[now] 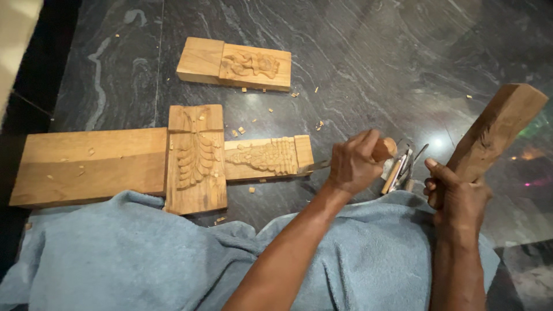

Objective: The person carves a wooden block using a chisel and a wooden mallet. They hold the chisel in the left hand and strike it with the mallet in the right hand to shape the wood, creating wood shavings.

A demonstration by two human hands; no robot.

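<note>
Wooden-handled chisel (pixel 377 152), tilted wooden mallet (pixel 495 129)

we see a polished dark stone floor (pixel 357 52), glossy, veined in grey and throwing back light. the plain plank (pixel 86 164) is pale wood, sawn smooth and matt. the carved panel (pixel 196 161) and the carved strip (pixel 268 156) are the same light wood, their reliefs rough-cut and dull. a third carved block (pixel 236 63) looks alike. small wood chips (pixel 318 124) lie on the stone. our left hand (pixel 356 162) closes round a chisel (pixel 383 150) with a smooth wooden handle; our right hand (pixel 455 198) grips a wooden mallet (pixel 495 129), darker and coarse-grained. loose tools (pixel 403 170) show bright metal. the lap cloth (pixel 144 259) is soft, nappy blue towelling.
</note>
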